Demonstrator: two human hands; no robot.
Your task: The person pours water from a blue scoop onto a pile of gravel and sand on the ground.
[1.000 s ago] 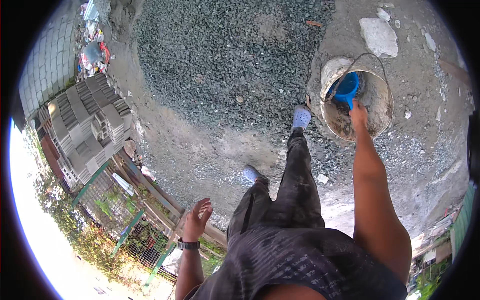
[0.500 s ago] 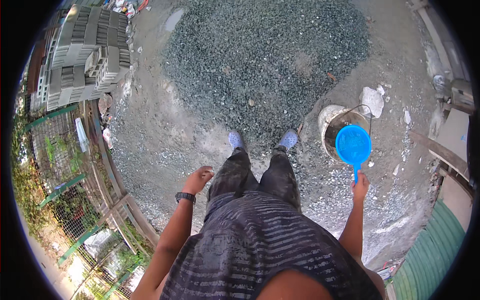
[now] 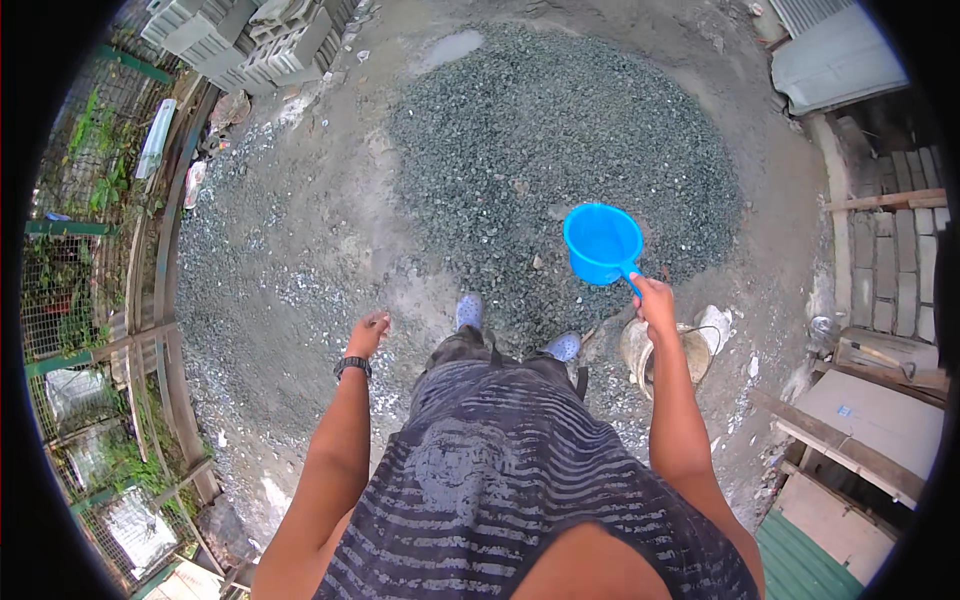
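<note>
My right hand point(image 3: 655, 306) is closed round the handle of a blue plastic dipper point(image 3: 603, 240). The dipper is held out over the near right part of a grey gravel pile point(image 3: 560, 140), its round mouth facing up. I cannot tell whether any water is inside. A dirty whitish bucket point(image 3: 636, 350) with a wire handle stands on the ground below my right forearm, which partly hides it. Off to the left, my left hand point(image 3: 368, 334) hangs empty over the ground, its fingers loosely bent and a dark watch on the wrist.
Grey hollow blocks point(image 3: 270, 45) are stacked at the far left. A wire-mesh fence with wooden rails point(image 3: 140, 340) runs along the left. White rubble lies by the bucket. Boards point(image 3: 860, 420) and a block wall point(image 3: 895, 240) line the right. A shallow puddle point(image 3: 452, 48) lies beyond the gravel.
My right hand has lifted the dipper away from above the bucket and swung it left and forward over the gravel. The view has shifted. My left hand stays empty at my side.
</note>
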